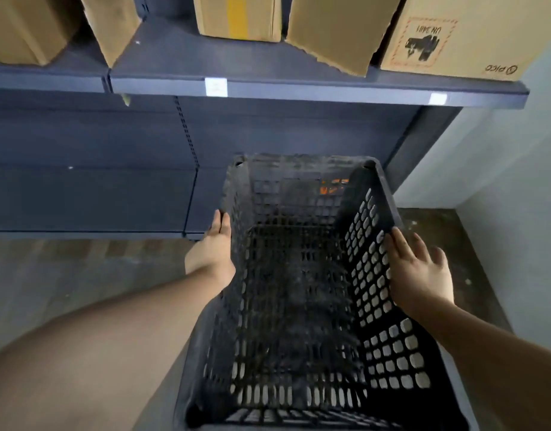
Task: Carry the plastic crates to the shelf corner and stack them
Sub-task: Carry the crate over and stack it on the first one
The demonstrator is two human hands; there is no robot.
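- A black lattice crate (299,290) sits upright and open-topped in the floor corner, where the shelf unit meets the wall.
- Its far end is just in front of the shelf upright (420,141); its right side runs along the pale wall (516,181).
- Something orange (331,186) shows through the far lattice; what it is cannot be told.
- The left hand (216,244) lies flat against the outside of the crate's left wall, fingers straight and together, pointing toward the shelf; it is not curled around anything.
- The right hand (418,275) rests on the crate's right rim, palm down, fingers spread and loose; whether it grips the rim cannot be told.
- Cardboard boxes (345,29) stand along the front edge of the blue shelf (299,88) above.
- Bare grey floor (50,275) lies to the left of the crate.
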